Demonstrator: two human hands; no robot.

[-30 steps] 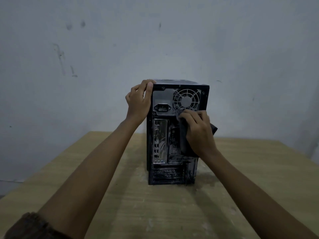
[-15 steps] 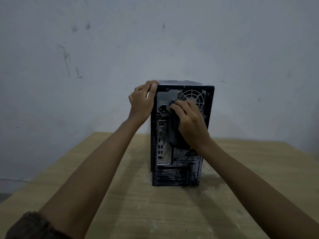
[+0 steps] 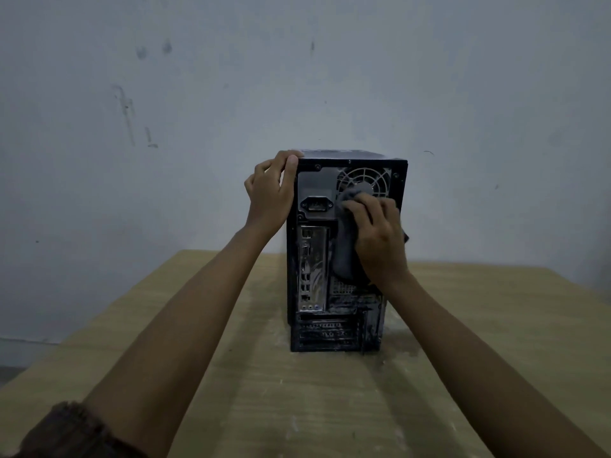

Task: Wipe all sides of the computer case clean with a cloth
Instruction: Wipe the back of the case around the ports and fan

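Squarely at 12 o'clock on a pale wooden worktop [image 3: 297,408], a black computer case [image 3: 330,325] stands upright, its rear panel turned toward the person cleaning it and a scuffed grey wall [image 3: 198,94] behind. The left hand [image 3: 269,196] grips the case at its 11 o'clock corner, fingers curled over the top edge and thumb along the side, bracing the tower. The right hand [image 3: 377,236] holds a dark cloth [image 3: 345,249], fingers bent over the bunched fabric and pressing it against the panel just below the fan grille [image 3: 367,180] at 1 o'clock; the rest of the cloth hangs down the middle of the panel. The power socket [image 3: 315,204] sits at 10 o'clock and the port plate [image 3: 312,269] runs down the 9 o'clock side, both uncovered. Pale streaks and grime show on the slot covers [image 3: 327,332] toward 6 o'clock, so the wipe of this face looks unfinished, with other sides probably to come. The likely trouble lies in the grille: a fold of cloth dragged across the bars could catch and tug. A hard push high on the panel could rock the narrow tower toward the wall if the bracing grip loosens. Dirt swept sideways may pack into the open ports, and thin metal edges near the slots could nick fingers or fabric.
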